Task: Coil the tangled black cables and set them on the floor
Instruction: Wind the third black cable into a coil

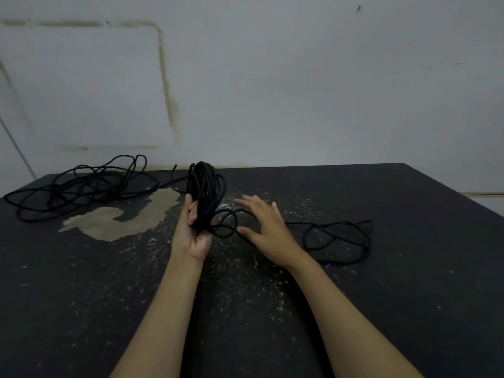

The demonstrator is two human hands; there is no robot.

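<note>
1. Head view: left hand [192, 236] has its grip clamped on the upright coil [206, 192]; right hand [266, 227] hovers with fingers spread apart.
2. Loose cable [338, 238] trails right across the desk [381, 296] and could kink.
3. Tangled pile [79, 186] far left waits; tugging risks snagging it.

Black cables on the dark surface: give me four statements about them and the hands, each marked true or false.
1. The left hand grips an upright coil of cable. True.
2. The right hand is clenched into a fist. False: its fingers are spread open over the loose cable.
3. A tangled cable pile lies at the far left. True.
4. All cable is already coiled. False: loose loops remain on both sides.
</note>
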